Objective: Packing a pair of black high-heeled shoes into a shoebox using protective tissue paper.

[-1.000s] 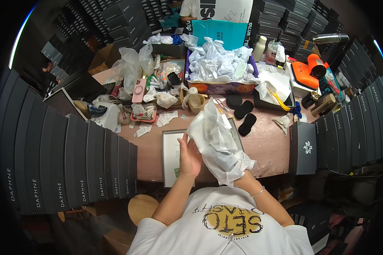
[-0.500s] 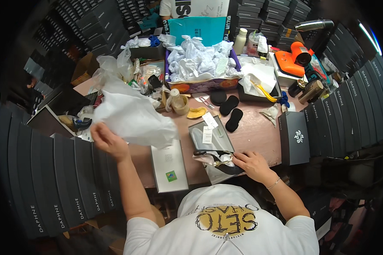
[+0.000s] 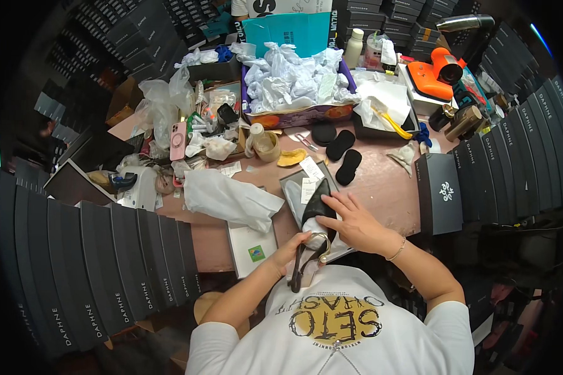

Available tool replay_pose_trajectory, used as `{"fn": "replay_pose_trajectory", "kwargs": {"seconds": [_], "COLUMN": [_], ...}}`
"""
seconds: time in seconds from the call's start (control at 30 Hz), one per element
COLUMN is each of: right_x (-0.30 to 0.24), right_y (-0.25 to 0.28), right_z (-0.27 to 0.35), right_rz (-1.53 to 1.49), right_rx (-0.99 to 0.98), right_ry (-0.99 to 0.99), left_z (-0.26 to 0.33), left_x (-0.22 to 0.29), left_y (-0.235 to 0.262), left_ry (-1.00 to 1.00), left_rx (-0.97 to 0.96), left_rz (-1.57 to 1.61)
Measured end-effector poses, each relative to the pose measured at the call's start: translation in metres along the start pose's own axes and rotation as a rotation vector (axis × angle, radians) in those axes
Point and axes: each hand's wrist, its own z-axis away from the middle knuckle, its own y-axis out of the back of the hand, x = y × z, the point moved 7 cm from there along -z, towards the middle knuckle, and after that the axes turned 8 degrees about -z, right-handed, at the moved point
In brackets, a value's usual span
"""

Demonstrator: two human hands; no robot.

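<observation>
The left hand [image 3: 292, 249] has its fingers closed around the strap end of a dark pointed shoe [image 3: 314, 215]. The right hand [image 3: 350, 220] lies flat, fingers spread, across its middle. The shoe sits low centre of the frame, over an open box [image 3: 306, 190] on the surface [image 3: 381, 181]. It looks light and stiff-soled with a floppy strap, so the sole edge seems the surer hold. A white bag [image 3: 228, 199] lies to the left.

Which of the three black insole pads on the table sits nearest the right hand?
The long black oval pad lying rightmost of the three; the right hand is just below it. The round pad lies farthest up the table.

Shoe [image 3: 319, 203] in box [image 3: 292, 187], bag [image 3: 231, 200] leftward
</observation>
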Motion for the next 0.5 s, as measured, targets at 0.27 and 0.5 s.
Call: {"fn": "replay_pose_trajectory", "kwargs": {"seconds": [0.27,0.5], "right_x": [-0.013,0.049], "right_y": [-0.073,-0.054], "right_z": [-0.017,-0.015], "right_rz": [-0.546,-0.622], "right_rx": [0.020,0.345], "right_ry": [-0.186,-0.395], "left_z": [0.035,0.055], "left_x": [-0.011,-0.010], "left_y": [0.011,0.018], "left_ry": [-0.253,-0.290], "left_rx": [0.421,0.403], "left_rz": [-0.131,0.071]}}
